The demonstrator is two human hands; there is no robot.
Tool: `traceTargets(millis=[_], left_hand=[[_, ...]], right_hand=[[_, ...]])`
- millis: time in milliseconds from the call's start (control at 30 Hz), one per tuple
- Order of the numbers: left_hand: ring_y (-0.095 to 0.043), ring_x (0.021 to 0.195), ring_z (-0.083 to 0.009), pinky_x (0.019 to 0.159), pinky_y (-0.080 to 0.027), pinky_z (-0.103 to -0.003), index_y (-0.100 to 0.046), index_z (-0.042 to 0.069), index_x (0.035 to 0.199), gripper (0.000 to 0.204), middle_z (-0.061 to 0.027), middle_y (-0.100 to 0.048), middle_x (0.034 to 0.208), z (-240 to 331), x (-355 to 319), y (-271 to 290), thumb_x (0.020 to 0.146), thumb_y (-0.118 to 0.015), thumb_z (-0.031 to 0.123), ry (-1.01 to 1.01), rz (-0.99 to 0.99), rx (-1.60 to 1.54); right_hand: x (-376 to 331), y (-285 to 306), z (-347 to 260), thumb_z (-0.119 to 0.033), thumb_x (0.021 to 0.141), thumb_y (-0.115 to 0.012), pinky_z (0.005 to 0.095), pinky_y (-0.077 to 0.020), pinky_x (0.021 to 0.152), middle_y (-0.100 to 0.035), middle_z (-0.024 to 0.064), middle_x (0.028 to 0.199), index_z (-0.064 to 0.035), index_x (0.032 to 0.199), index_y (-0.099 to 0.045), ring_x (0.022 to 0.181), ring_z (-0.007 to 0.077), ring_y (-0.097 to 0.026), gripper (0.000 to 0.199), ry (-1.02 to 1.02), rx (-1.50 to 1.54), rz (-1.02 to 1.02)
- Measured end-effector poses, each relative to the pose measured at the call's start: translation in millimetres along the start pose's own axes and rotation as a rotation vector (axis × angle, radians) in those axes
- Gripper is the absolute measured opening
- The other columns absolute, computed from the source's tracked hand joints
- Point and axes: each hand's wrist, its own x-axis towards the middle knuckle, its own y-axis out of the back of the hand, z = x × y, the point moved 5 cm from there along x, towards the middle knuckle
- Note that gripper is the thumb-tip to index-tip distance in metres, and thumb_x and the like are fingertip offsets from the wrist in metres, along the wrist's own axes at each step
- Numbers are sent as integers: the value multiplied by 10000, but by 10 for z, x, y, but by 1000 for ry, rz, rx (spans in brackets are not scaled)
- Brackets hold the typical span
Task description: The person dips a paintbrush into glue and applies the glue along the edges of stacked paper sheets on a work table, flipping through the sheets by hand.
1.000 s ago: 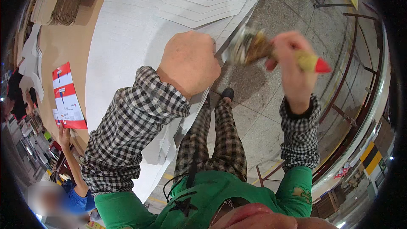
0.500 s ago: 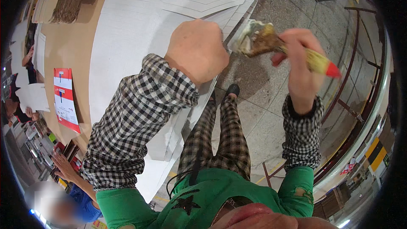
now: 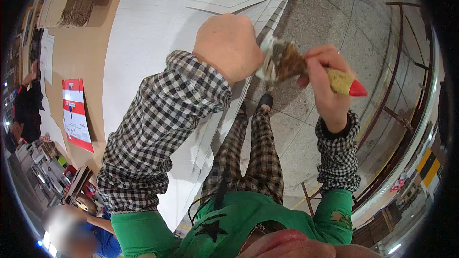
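Note:
My right hand (image 3: pixel 330 83) grips a wide paintbrush (image 3: pixel 289 62) by its yellow handle with a red tip. Whitish paste coats the end of its brown bristles, which meet the edge of a fanned-out stack of white cardboard sheets (image 3: pixel 148 43). Close beside the bristles, my left hand (image 3: pixel 227 45) lies in a fist on the stack's right edge. Its fingers are curled under and hidden, so what they hold, if anything, does not show.
A red and white printed card (image 3: pixel 77 114) lies on the brown cardboard (image 3: pixel 76 57) at the left. Folded brown cardboard (image 3: pixel 82 0) stands at the far left. Two other people are along the left rim. Metal rails (image 3: pixel 389 114) run along the right, over a speckled floor.
The brush has moved left and slightly down, up to the edge of the sheets. My right hand turned and came left with it. My left hand shifted slightly up and right.

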Motion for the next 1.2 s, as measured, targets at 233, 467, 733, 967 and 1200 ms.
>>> traceTargets(millis=[233,467,733,967,1200], left_hand=[[-579,668,-409,664,-480,-442,-604,-91,694,246,-281,-568,693,-77,77,-13,673,-555,149,55,-13,4],[-599,688,-396,683,-488,-425,-616,-91,720,260,-283,-579,707,-48,130,-25,682,-551,157,27,-26,66],[-619,687,-330,661,-512,-388,-617,-92,724,392,-266,-596,729,-115,55,-24,742,-608,300,128,-12,215],[-574,948,-416,779,-510,-417,-535,-156,983,727,-317,-559,969,-262,-708,-717,756,-611,530,316,-237,489],[-550,1000,-421,820,-487,-395,-492,-175,1060,800,-373,-516,1048,-381,-888,-852,695,-675,513,545,219,649]], right_hand=[[83,-61,-47,-2,796,-573,212,-412,539,-554,62,756,26,758,-548,616,94,-529,54,-105,89,89],[164,-52,32,-34,858,-508,210,-412,526,-539,31,789,9,822,-546,598,78,-510,69,-10,89,19],[-290,268,-85,-56,867,-475,240,-432,482,-545,97,892,33,792,-543,543,129,-538,135,-34,90,109],[-652,469,115,-97,902,-416,231,-407,452,-534,112,899,40,815,-527,577,120,-505,197,-81,39,139],[-667,195,110,-72,890,-461,235,-428,498,-538,95,918,22,839,-533,558,120,-526,129,-58,272,18]])
